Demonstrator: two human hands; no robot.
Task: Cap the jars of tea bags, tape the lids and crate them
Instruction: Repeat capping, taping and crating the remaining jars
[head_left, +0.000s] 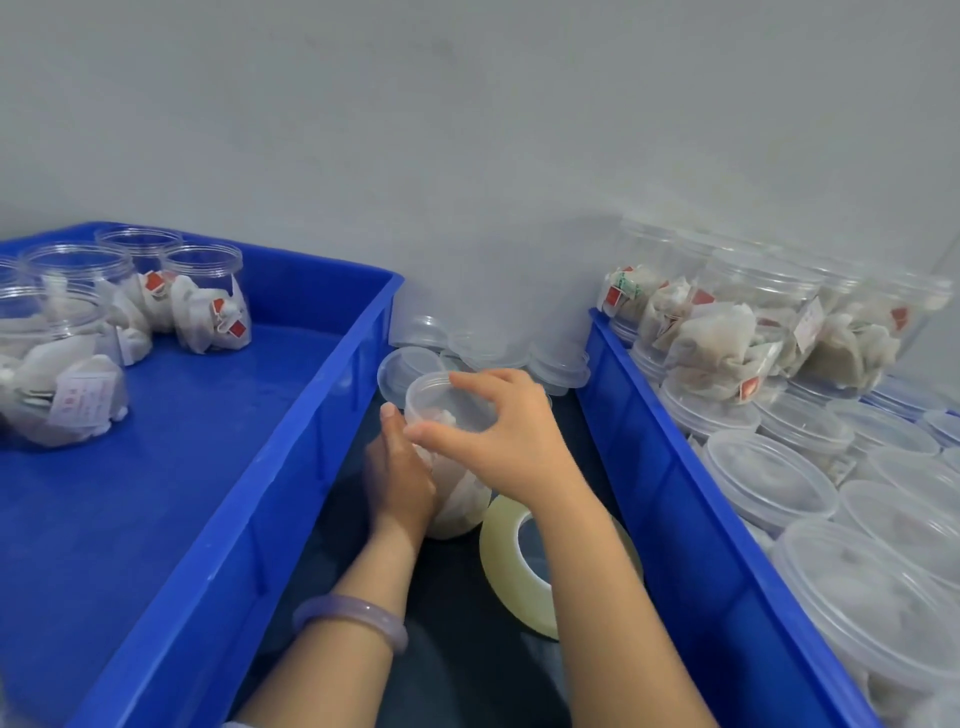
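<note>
While the left hand (397, 480) wraps around the side of the jar (452, 467) and steadies it on the dark surface (467, 665) between the two blue crates, the right hand (506, 436) sits over the jar's mouth with thumb and fingers curled around the rim of the lid (449, 402), closed on it rather than spread. The jar stands roughly upright with its long axis leaning a little away from the person, so the lid has to go down along that axis and turn about it; the right hand is directly above and the nearer one for that move, the left merely bracing below. Whether the lid is already seated or only resting on the mouth cannot be told. The tape roll (519, 566) stands on edge just beside the jar's base, under the right forearm, nearer the right hand for the taping that should follow. Spare lids (493, 348) are stacked against the wall beyond the jar. Uncapped jars of tea bags wait in the left crate (218, 493), and capped ones fill the right crate (701, 545), which is probably where this jar will go.
</note>
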